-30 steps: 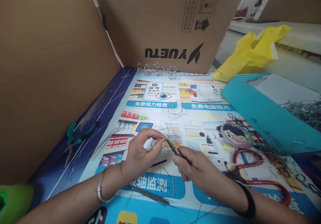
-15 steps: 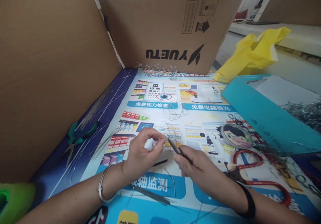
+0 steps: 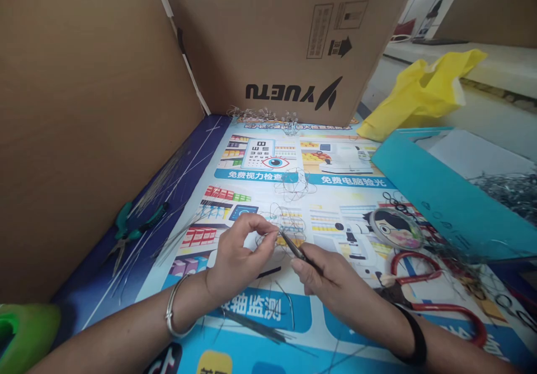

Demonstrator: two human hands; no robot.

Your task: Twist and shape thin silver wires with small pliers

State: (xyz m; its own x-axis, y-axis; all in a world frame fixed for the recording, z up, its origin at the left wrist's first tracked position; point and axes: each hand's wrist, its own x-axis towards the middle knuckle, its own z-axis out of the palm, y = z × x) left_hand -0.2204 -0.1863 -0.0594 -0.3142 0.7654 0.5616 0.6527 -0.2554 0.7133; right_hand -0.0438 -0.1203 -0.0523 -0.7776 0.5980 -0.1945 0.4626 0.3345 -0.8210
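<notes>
My left hand [image 3: 237, 259] pinches a thin wire loop [image 3: 268, 238] between thumb and forefinger above a printed poster [image 3: 335, 195]. A silver bangle sits on that wrist. My right hand [image 3: 331, 282] grips a slim pair of pliers [image 3: 293, 246], whose tips meet the wire right at my left fingertips. A black band circles the right wrist. Several bent wire shapes [image 3: 293, 184] lie on the poster just beyond my hands.
Green-handled pliers [image 3: 130, 228] and straight wires lie at left by a cardboard wall. A cardboard box [image 3: 285, 44] stands behind. Red-handled pliers [image 3: 423, 293], a round tin [image 3: 396, 226], a teal box lid [image 3: 440, 195] with wire scraps and a yellow bag [image 3: 419, 94] are right.
The view has shifted slightly; both hands stay together on the wire with hardly any movement.
</notes>
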